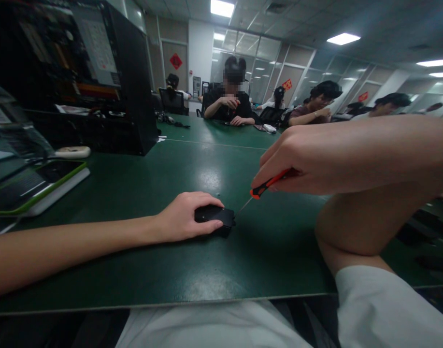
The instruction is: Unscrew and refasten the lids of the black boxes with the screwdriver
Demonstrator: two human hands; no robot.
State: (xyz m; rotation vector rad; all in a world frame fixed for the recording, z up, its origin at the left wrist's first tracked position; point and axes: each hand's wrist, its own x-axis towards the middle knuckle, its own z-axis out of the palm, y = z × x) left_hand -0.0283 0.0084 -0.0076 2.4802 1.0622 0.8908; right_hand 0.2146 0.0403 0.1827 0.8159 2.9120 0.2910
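A small black boxy device [226,217] lies on the green tabletop near the middle of the view. My left hand [181,215] grips it from the left, fingers over its far side and thumb along its near side. Small knobs stick out of the device's right end. My right hand [288,157], higher and to the right, is closed around the orange-and-black handle of a screwdriver [259,192]. The thin shaft slants down and left, its tip beside the device's right end. Whether the tip touches it I cannot tell.
An open black computer case [130,77] stands at the back left of the green table [163,275]. Nearer are a green-edged phone [62,171] on a white block and a pale oval object [72,152]. A person [230,104] sits across the table, others further right.
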